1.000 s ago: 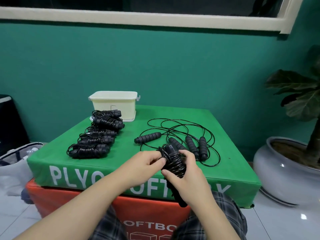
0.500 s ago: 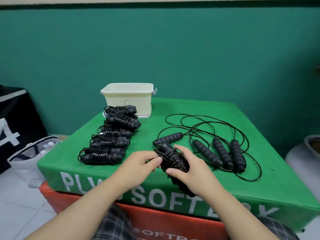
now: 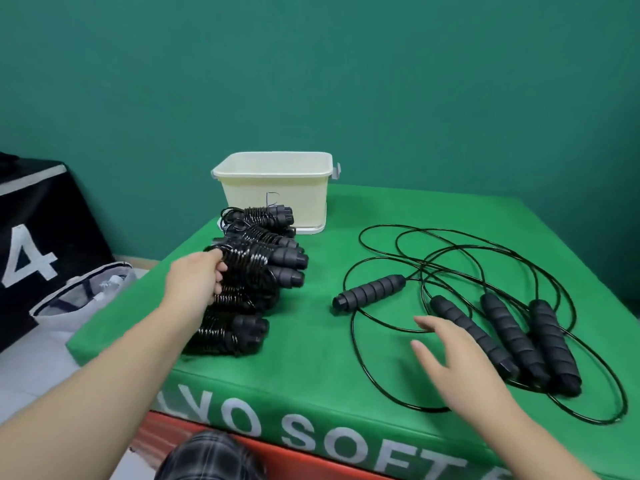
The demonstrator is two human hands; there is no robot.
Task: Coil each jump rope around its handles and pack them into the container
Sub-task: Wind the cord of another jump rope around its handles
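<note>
Lying beside coiled ropes [image 3: 249, 282]: loose ropes [image 3: 485, 306].

A gym-like room: stacked plyo soft boxes [image 3: 311, 403], jump ropes [image 3: 485, 306], teal wall [image 3: 381, 81].

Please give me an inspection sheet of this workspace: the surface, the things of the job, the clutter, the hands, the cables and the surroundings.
Surface: green padded box stacked on a red one, white lettering on its front.
Job's things: row of coiled jump ropes at left; cream container behind them, inside not visible; four loose handles at right.
Clutter: nothing seen on the box.
Hands: left hand grips a coiled rope over the row; right hand open, fingers spread, beside the loose handles.
Cables: uncoiled black cords loop and cross around the loose handles.
Surroundings: teal wall; black bag and white bag on the floor at left.
</note>
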